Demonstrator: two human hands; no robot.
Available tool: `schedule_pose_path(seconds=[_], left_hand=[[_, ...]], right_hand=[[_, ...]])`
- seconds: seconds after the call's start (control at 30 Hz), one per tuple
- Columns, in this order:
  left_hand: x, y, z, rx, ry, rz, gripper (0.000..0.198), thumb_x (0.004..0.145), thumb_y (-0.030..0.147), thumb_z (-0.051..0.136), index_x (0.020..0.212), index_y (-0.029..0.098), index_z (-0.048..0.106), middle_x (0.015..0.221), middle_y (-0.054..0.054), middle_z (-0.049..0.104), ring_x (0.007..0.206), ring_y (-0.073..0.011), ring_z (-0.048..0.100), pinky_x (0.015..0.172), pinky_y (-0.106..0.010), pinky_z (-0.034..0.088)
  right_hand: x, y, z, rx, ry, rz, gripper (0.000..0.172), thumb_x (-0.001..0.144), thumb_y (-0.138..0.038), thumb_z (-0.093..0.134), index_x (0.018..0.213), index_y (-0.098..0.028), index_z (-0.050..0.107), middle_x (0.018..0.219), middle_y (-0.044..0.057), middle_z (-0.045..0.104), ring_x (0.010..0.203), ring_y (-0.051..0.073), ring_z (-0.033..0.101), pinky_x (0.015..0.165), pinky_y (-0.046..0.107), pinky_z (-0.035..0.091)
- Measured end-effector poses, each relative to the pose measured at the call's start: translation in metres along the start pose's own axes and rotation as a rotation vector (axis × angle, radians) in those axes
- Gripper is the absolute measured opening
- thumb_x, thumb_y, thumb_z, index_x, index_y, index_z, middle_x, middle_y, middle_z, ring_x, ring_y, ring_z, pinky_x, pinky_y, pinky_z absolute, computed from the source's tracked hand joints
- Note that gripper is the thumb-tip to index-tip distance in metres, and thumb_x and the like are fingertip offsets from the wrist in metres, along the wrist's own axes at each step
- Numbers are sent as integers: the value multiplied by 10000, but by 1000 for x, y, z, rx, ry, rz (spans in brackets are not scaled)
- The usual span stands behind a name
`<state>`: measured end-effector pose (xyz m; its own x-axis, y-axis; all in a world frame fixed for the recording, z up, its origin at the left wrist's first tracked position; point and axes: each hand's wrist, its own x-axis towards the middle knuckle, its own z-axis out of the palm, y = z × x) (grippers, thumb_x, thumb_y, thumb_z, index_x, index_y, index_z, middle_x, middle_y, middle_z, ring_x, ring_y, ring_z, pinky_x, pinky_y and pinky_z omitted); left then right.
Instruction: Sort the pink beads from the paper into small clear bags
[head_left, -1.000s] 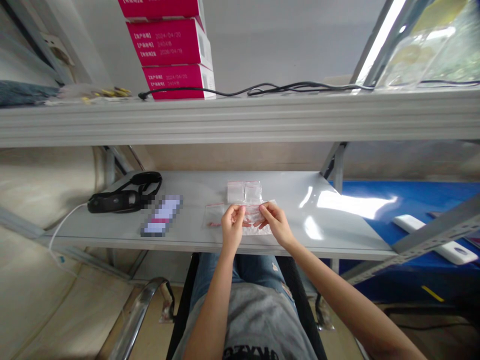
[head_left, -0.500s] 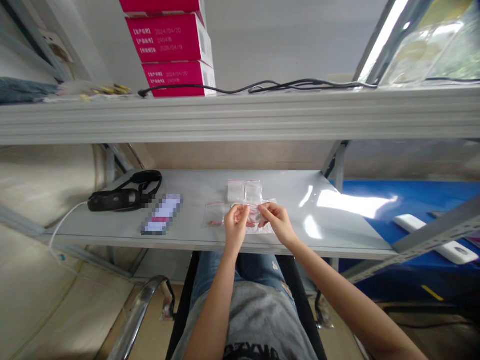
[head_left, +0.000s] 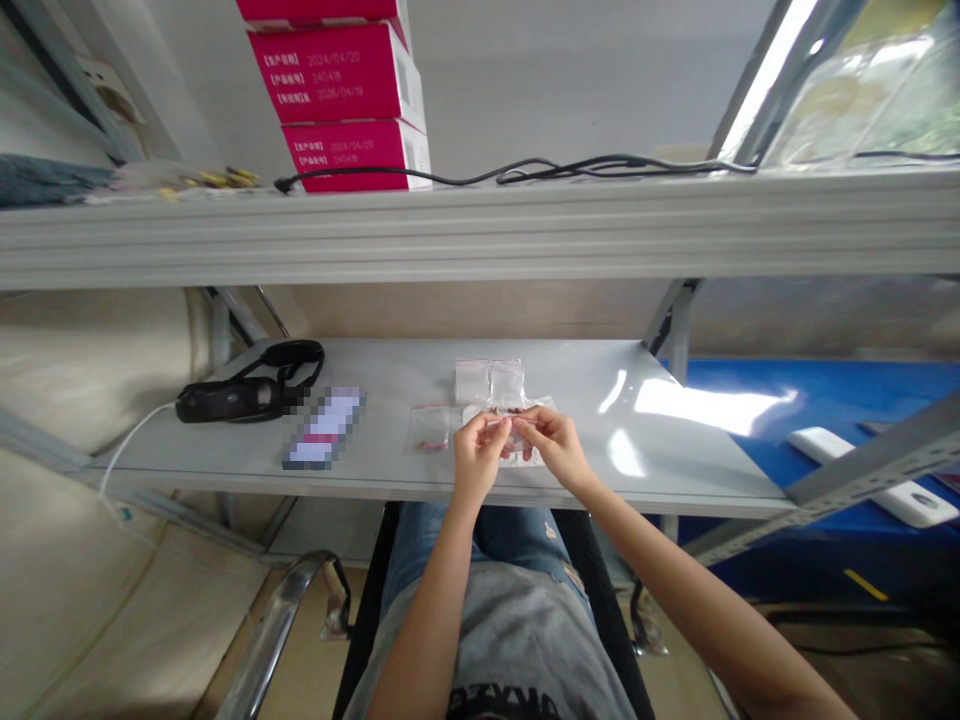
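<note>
My left hand (head_left: 480, 448) and my right hand (head_left: 549, 440) meet over the front middle of the grey table, thumbs and fingertips close together. Both pinch the top edge of a small clear zip bag (head_left: 513, 436), mostly hidden by my fingers. Beneath it lies a whitish clear sheet or bag (head_left: 528, 459), with small brownish pieces (head_left: 504, 410) showing just beyond my fingertips. To the left rests another zip bag (head_left: 430, 428) with small reddish pieces in it. Two flat clear zip bags (head_left: 472, 381) lie side by side behind my hands.
A blurred-out phone (head_left: 324, 430) and a black strapped device (head_left: 247, 398) with a white cable lie on the left of the table (head_left: 390, 365). Overhead runs a shelf (head_left: 480, 235) bearing red boxes (head_left: 337, 80) and a black cable (head_left: 585, 168). White devices (head_left: 870, 478) lie on a blue surface at right.
My fingertips have come closer together along the bag's top edge, and the bag has dropped slightly. The brownish pieces behind my fingers now show.
</note>
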<state>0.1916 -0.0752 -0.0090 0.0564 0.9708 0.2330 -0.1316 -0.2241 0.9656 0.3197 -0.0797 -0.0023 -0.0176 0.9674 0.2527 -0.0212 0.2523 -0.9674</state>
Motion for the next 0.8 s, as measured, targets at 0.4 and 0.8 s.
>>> schedule_pose_path(seconds=[0.4,0.8], left_hand=[[5,-4,-5,44,-30,-12,305,745,435,604,833,144,638,712,-31,645,537,-112,584,472,-196,477],[4,-1,-5,89,-73,45,268,772,422,577,780,155,597,645,18,583,461,-80,544,416,-171,447]], right_hand=[[2,4,-8,-124,-22,-36,355,766,-495,571,755,-146,636,545,-10,507,418,71,418,371,204,378],[0,8,-12,-265,-69,-50,284,809,-437,529,814,-164,609,544,-24,471,445,83,393,408,208,323]])
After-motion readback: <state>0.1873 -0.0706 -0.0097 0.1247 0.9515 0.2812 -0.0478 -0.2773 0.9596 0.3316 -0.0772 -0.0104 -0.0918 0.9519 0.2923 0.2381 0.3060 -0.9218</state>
